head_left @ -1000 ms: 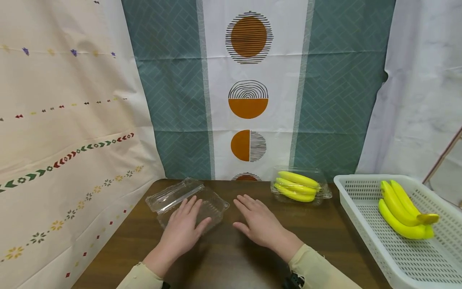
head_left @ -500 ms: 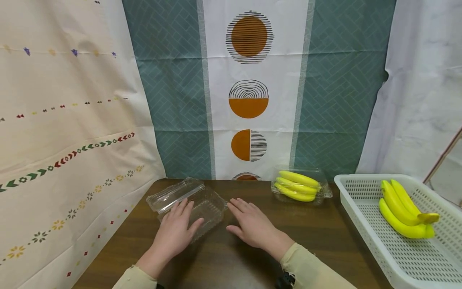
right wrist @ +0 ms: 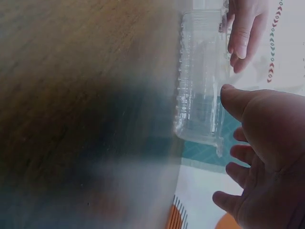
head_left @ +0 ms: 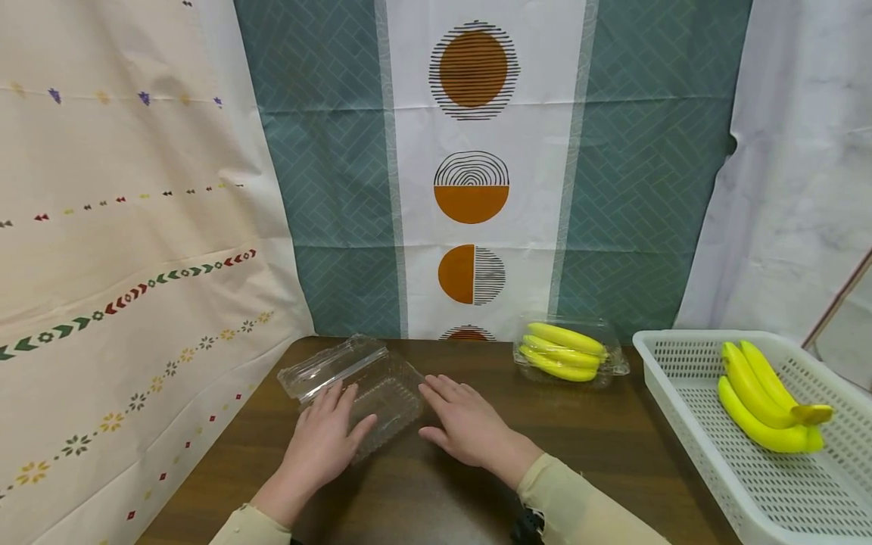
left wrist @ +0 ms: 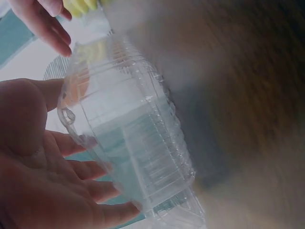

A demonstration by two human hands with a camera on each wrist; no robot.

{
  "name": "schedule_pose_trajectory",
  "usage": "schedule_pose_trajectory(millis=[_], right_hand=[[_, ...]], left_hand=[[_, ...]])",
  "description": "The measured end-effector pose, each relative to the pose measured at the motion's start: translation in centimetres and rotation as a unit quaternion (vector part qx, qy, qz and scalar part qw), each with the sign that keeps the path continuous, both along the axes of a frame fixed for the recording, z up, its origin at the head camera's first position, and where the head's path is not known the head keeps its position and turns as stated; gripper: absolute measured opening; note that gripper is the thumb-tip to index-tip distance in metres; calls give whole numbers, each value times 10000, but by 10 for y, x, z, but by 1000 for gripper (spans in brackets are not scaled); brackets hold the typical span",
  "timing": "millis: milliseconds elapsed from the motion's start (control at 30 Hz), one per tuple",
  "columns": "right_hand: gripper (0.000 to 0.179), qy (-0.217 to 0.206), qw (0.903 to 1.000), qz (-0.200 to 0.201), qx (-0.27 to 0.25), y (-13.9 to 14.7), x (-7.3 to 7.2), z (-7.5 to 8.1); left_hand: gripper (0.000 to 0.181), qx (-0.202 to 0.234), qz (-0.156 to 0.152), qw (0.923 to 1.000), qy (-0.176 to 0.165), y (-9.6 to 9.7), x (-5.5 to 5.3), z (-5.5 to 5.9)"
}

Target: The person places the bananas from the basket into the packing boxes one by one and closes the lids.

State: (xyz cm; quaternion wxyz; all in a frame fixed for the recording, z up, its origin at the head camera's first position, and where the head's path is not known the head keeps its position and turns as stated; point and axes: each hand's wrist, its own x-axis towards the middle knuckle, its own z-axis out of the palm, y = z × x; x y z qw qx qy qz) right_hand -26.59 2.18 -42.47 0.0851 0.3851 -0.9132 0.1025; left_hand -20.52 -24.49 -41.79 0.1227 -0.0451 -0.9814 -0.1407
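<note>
The person in front of me has both hands out, palms down, low over the brown table [head_left: 436, 507]. Between them sits a see-through box [head_left: 393, 409], lid [head_left: 330, 371] folded back toward the far left, its base set at an angle on the wood. The left hand [head_left: 320, 443] is at the near left side of the box, fingers extended and a little spread, thumb held out to the side, gripping nothing. Its fingertips overlap the rim in the left wrist view, but with such clear plastic I can't quite tell whether they touch. The right hand [head_left: 470, 428] is just beside the box's right edge, also loose, fingers straight and pinching nothing.

Farther back on the right stands a second box [head_left: 615, 354] with yellow bananas [head_left: 560, 352] inside. At the table's right is a white basket [head_left: 783, 496], where another bunch [head_left: 763, 405] lies, stem end toward the right. Behind everything hangs a teal and white curtain [head_left: 327, 159] with orange circles; a cream cloth [head_left: 136, 151] with stitched patterns covers the left.
</note>
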Motion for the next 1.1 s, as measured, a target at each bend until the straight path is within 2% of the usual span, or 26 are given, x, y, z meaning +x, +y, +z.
schedule_pose_trajectory(millis=[500,800,1100], right_hand=[[72,-102,9996,191,173,-13,-4,-1],[70,-64,9992,169,370,-13,-3,-5],[70,-69,9988,213,440,-9,1,-2]], left_hand=[[72,-104,24,9999,-17,-9,0,-5],[71,-214,31,9998,-40,-8,0,-8],[71,-191,42,9998,-46,-8,-3,-10]])
